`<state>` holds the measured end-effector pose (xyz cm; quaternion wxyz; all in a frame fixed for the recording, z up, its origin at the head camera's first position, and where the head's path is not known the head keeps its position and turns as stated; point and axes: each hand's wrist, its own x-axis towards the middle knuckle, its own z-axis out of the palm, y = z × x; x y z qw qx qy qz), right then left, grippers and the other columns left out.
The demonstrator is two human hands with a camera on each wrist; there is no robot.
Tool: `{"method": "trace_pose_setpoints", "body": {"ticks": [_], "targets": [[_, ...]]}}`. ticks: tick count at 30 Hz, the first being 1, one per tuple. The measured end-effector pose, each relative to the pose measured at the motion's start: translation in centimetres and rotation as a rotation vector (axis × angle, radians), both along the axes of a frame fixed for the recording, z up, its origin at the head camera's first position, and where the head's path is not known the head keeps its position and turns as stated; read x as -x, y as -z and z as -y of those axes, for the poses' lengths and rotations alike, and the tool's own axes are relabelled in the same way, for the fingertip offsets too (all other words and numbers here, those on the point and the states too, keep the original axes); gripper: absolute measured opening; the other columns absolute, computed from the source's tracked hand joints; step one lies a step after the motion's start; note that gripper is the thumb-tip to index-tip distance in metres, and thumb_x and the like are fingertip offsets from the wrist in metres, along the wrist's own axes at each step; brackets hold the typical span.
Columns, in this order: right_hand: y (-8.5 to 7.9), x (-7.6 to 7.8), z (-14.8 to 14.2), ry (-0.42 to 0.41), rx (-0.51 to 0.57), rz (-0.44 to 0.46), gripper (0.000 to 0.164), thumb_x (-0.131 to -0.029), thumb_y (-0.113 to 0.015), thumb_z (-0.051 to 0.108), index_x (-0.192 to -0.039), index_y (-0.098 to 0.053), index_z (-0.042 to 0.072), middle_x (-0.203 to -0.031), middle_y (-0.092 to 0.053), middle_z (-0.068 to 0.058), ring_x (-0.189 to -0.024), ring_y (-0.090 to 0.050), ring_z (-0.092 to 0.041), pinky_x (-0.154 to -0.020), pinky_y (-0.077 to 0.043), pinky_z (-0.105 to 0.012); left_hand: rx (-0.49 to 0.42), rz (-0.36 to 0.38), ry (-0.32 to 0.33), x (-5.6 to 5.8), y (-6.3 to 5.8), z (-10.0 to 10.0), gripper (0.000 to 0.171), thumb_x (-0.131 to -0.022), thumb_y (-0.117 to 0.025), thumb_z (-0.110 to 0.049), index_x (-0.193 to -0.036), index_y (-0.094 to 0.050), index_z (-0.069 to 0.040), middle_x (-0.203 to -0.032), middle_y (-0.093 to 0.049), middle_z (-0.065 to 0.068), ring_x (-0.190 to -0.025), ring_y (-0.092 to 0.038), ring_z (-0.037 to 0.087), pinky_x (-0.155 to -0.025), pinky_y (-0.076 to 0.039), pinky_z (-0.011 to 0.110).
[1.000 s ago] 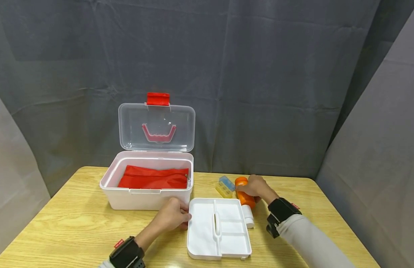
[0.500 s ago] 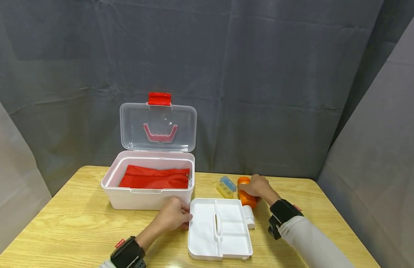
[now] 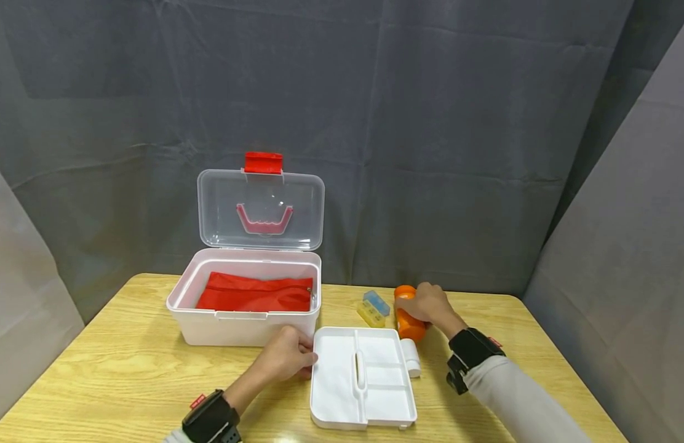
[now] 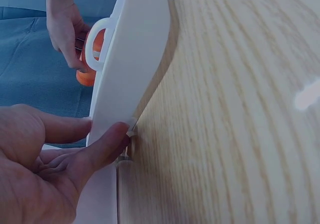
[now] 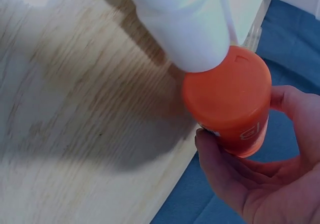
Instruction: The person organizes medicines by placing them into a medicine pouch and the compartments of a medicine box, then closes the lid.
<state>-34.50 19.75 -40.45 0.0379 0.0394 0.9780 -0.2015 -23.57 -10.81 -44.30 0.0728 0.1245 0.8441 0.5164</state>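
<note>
A white divided tray (image 3: 333, 375) with a raised middle handle lies on the table, with my left hand (image 3: 285, 355) at its left edge. In the left wrist view, the thumb and fingertips (image 4: 114, 134) of that hand pinch the tray's side wall (image 4: 142, 39). My right hand (image 3: 432, 306) grips an orange bottle (image 3: 409, 326) beyond the tray's far right corner, thumb on one side and fingers curled round the other. The right wrist view has the orange bottle (image 5: 227, 91) end-on, against a white bottle (image 5: 182, 31) that lies beside the tray.
A white box (image 3: 237, 329) with a clear raised lid (image 3: 220, 209) stands at the left, holding a red zip pouch (image 3: 256, 294). Left of the orange bottle lie a blue and yellow pill case (image 3: 371, 314). A grey curtain (image 3: 430, 154) hangs behind the table (image 3: 115, 369).
My right hand and the orange bottle have shifted slightly away from me, toward the table's back edge. The left hand stays at the tray's edge.
</note>
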Motion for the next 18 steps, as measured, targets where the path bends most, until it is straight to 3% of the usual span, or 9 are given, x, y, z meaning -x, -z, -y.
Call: {"method": "trace_pose_setpoints", "body": {"ticks": [7,18], "targets": [[-0.9,-0.2,0.8,-0.013,-0.022,-0.051,0.046,-0.085,-0.067,0.043,-0.09,-0.06,-0.002,-0.078,-0.059,-0.014,-0.059,-0.06,-0.023,-0.048,-0.051,-0.028,0.01,-0.006,0.0,0.1,0.1,0.0,0.013,-0.084,-0.07,0.007,-0.095,-0.072,0.014,-0.079,-0.074,0.017,-0.065,-0.072,0.022,-0.057,-0.061,0.034],[-1.8,-0.9,2.2,-0.033,-0.044,-0.091,0.049,-0.085,-0.069,0.045,-0.094,-0.061,-0.002,-0.08,-0.058,-0.012,-0.065,-0.057,-0.024,-0.051,-0.044,-0.026,0.0,0.007,0.002,0.1,0.1,0.0,0.014,-0.085,-0.071,0.006,-0.096,-0.072,0.013,-0.08,-0.074,0.017,-0.067,-0.073,0.024,-0.059,-0.062,0.036]]}}
